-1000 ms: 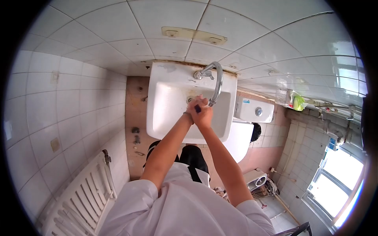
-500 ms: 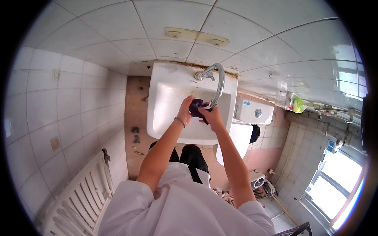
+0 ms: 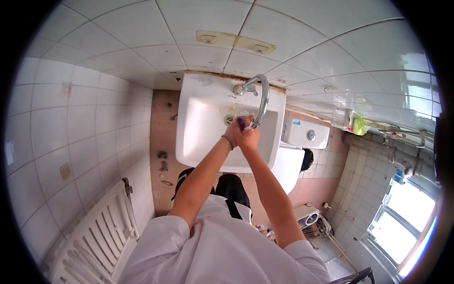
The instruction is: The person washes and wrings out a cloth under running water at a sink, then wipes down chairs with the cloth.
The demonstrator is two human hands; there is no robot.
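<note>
Hands [image 3: 230,134] [image 3: 248,137] together, purple cloth [image 3: 241,124] (mostly hidden), faucet [image 3: 265,97]

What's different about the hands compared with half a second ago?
The left hand and right hand drew together, hiding most of the purple item they hold; nothing was let go. The sink and faucet stayed put.

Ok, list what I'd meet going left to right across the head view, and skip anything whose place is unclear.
White radiator → wristband → purple cloth → toilet tank → green bag → window.
</note>
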